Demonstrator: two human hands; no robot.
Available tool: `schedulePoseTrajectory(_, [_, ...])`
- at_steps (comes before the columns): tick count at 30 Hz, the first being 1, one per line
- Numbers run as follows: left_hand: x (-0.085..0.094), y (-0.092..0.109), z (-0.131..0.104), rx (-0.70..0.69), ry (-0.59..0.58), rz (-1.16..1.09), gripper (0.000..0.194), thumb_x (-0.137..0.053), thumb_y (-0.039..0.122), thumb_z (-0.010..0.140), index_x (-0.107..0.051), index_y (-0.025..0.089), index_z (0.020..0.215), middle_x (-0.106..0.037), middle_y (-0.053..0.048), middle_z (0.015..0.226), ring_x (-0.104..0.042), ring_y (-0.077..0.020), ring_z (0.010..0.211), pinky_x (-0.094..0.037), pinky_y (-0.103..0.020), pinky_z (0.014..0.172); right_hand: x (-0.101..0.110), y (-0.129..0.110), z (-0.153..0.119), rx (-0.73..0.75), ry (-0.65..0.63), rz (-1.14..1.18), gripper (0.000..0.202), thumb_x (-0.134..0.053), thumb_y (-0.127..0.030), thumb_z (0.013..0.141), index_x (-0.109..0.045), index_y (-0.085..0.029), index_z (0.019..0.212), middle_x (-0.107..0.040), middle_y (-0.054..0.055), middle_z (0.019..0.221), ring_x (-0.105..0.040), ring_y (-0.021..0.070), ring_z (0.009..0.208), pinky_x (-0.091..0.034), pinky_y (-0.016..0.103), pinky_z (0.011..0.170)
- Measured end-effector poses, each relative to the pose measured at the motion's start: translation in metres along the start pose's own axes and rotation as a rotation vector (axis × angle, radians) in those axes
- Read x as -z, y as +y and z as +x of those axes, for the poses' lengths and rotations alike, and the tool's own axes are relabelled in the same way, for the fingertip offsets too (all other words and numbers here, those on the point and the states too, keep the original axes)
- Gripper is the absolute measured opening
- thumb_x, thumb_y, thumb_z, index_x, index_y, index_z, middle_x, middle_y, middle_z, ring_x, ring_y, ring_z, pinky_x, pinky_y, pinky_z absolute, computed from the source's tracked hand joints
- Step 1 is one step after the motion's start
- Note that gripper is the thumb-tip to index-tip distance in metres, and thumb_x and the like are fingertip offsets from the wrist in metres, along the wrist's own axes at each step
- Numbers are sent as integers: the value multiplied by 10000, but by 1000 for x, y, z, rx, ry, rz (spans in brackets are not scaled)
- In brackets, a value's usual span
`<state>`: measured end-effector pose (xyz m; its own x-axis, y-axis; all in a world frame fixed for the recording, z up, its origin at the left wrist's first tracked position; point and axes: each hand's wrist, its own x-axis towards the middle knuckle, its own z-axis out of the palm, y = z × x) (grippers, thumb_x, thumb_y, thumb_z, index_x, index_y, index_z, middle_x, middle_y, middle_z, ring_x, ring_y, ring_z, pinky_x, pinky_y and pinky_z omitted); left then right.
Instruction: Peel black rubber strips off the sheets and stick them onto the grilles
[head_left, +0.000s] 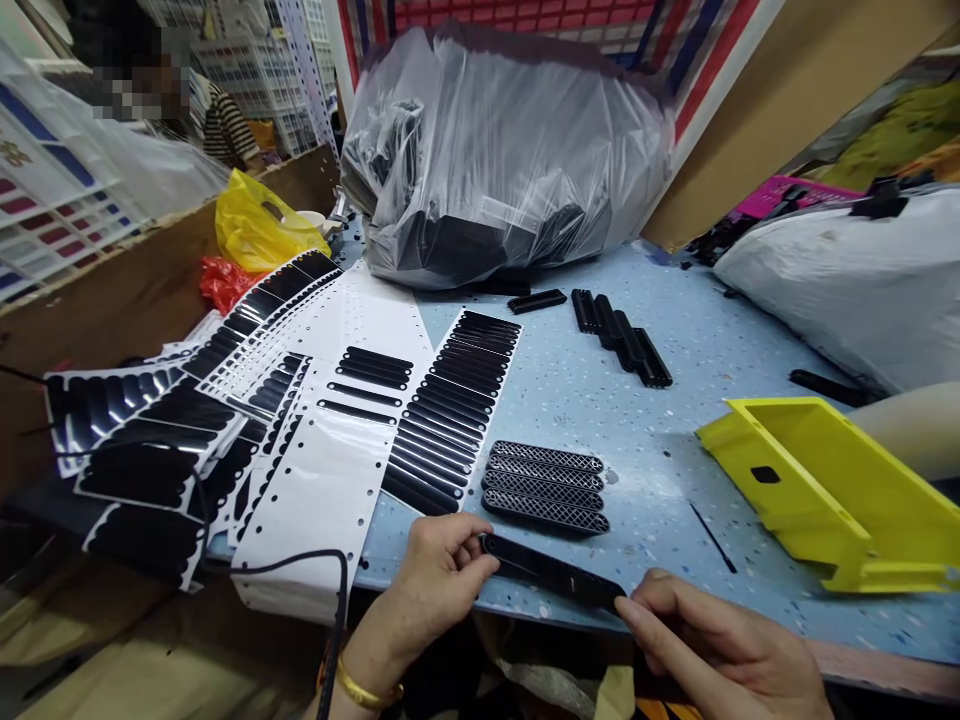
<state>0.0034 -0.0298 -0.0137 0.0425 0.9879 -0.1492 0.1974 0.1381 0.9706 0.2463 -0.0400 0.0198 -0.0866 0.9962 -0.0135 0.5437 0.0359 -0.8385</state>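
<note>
A glossy black strip with rounded ends (555,575) stretches between my two hands at the table's front edge. My left hand (442,575) pinches its left end between thumb and fingers. Its right end is gripped by my right hand (712,640), the thumb and index finger closed on the tip. Whether the strip is one layer or a sticker on a backing part, I cannot tell. Just beyond it lie several black bars with a lattice face (546,485), side by side. Left of these is a white sheet of black stickers (454,410), apart from my hands.
More sticker sheets (161,430) pile up at left, crossed by a black cable (300,558). A yellow bin (817,480) stands at right. Black bars (622,335) lie farther back, before a big plastic bag (510,150). A person in a striped sleeve (229,125) is at upper left.
</note>
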Motion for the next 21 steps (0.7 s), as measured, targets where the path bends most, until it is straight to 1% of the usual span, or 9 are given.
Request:
schedulePoseTrajectory(2, [1,2,-1,-7,-7,-7,378,-624,148,692,-749,98,1046,-563,18,613,-488,-93,487,-388,-196,465,1,-3,0,-16,21,-9,410,-616,-555,816,-580,-225,577,-468,-20,512,-451,125,444,-359,211,397])
schedulePoseTrajectory(3, [2,3,-1,-13,-12,-4,379,-620,146,694,-750,99,1047,-565,16,616,-487,-93,492,-389,-197,471,1,-5,0,-30,38,-14,404,-616,-554,815,-584,-226,582,-470,-21,517,-450,126,451,-361,212,403])
schedulePoseTrajectory(6, [4,5,-1,-17,-28,6,304,-595,154,711,-762,94,957,-560,9,603,-505,-103,502,-395,-203,473,1,-10,0,-45,51,-13,400,-631,-552,798,-587,-224,574,-472,-20,519,-454,131,465,-377,219,422])
schedulePoseTrajectory(9, [4,5,-1,12,-32,-23,291,-592,162,701,-758,87,929,-551,11,602,-510,-103,501,-390,-200,464,1,-11,0,-47,50,-1,387,-639,-543,790,-592,-223,576,-477,-19,518,-459,135,471,-387,222,432])
schedulePoseTrajectory(15, [6,6,0,45,-56,-87,360,-633,166,670,-756,94,1001,-544,33,598,-439,-67,481,-347,-171,450,1,-10,0,-41,45,-7,394,-608,-519,818,-572,-220,563,-473,-19,528,-452,133,482,-387,227,450])
schedulePoseTrajectory(18, [8,7,0,54,-78,-89,362,-634,164,678,-756,104,1013,-566,25,613,-478,-72,485,-357,-169,449,1,-9,0,-25,40,-10,402,-603,-518,826,-568,-219,560,-475,-20,521,-453,132,479,-390,228,452])
schedulePoseTrajectory(21, [8,6,-1,42,-76,-74,332,-623,183,720,-756,121,1018,-584,17,615,-528,-87,487,-387,-175,453,0,-5,0,-11,39,-12,408,-603,-531,830,-576,-219,569,-475,-19,519,-459,134,474,-389,232,446])
